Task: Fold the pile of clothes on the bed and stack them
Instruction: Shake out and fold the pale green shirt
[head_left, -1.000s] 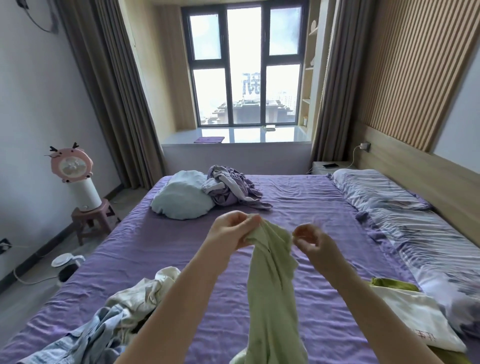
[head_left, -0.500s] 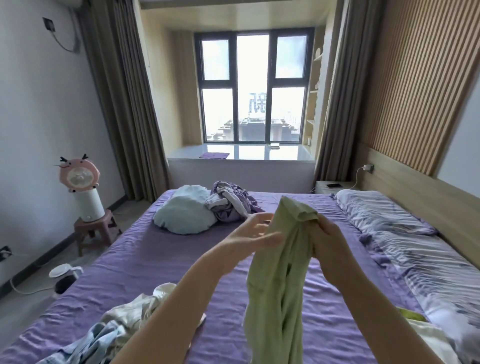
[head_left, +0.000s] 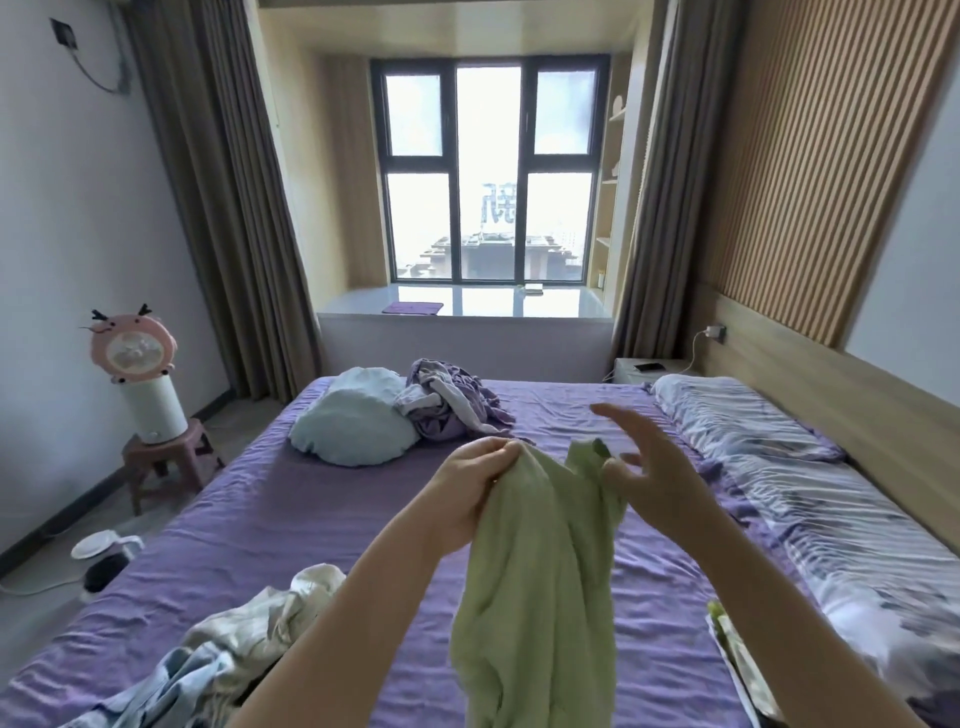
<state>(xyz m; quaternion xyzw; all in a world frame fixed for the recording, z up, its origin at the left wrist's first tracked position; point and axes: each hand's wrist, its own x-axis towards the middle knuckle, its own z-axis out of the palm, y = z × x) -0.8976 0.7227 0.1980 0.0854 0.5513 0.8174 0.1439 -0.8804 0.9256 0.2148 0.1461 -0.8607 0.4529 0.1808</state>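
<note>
I hold a pale green garment (head_left: 540, 571) up over the purple bed (head_left: 291, 519). It hangs down in loose folds between my arms. My left hand (head_left: 478, 483) is closed on its upper left edge. My right hand (head_left: 654, 467) is beside the upper right corner, fingers spread and blurred, the cloth only brushing the thumb. A crumpled pile of white and light blue clothes (head_left: 244, 639) lies at the lower left of the bed. A flat stack of folded clothes (head_left: 737, 654) shows at the lower right, partly behind my right arm.
A light blue pillow (head_left: 353, 426) and a bunched purple cloth (head_left: 447, 405) lie at the far end of the bed. A patterned quilt (head_left: 810, 499) runs along the right side. Left of the bed stand a stool with a pink fan (head_left: 150, 395) and a kettle (head_left: 104, 545) on the floor.
My right hand has let go of the garment's top and opened its fingers. My left hand has taken hold of the upper left edge. The camera has tilted upward.
</note>
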